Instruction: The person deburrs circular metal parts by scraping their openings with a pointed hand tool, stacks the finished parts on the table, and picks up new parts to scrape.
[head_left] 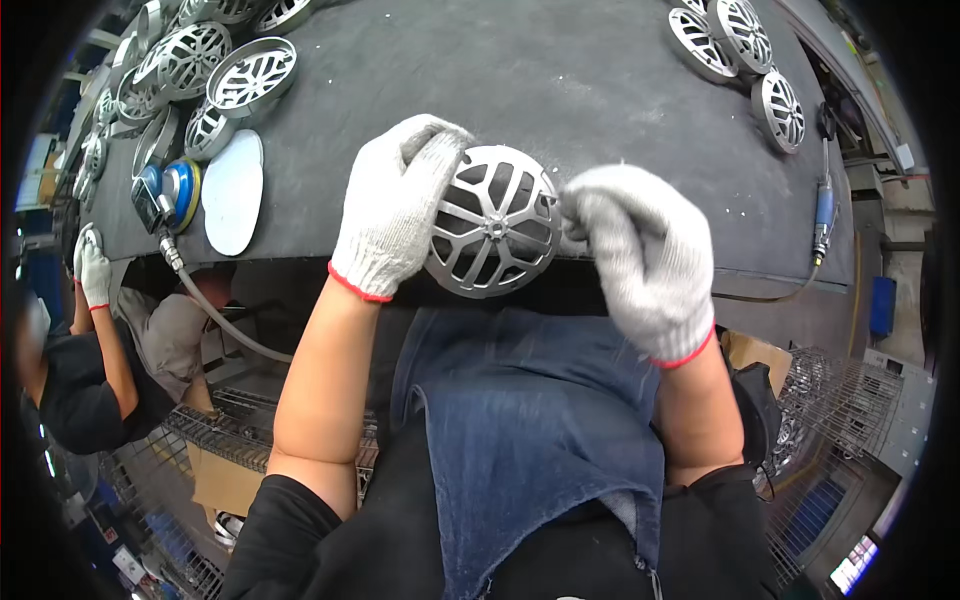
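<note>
Silver-grey metal, apparently cast, forms the disc (496, 229), which is positioned between our two hands, tilted to show its spoked face and raised in front of the table's (420, 75) near edge, above our apron (540, 430). We hold it with the left hand (395, 205), fingers closed over the upper-left part of the rim (483, 292). Our right hand (645, 250) is half curled just beside the opposite side of the rim, thumb and fingertips drawn together; we cannot tell whether they touch the disc or pinch anything small. We judge the part stiff and light enough for one-handed support, with little risk of bending in normal handling. Bare metal may slip under smooth fingers; the knit gloves (385, 240) should improve grip. We recommend taking hold at the rim, preferably at two opposite points, and keeping load off the thin spokes, which are probably the weakest section. Edges around the cut-outs may be sharp. Other discs (195, 60) lie at the table's far left, near the sander (180, 192). Regarding markings, we find no readable label or lettering on the disc, and none on the gloves. A lit screen (853, 566) at lower right is too small to read.
</note>
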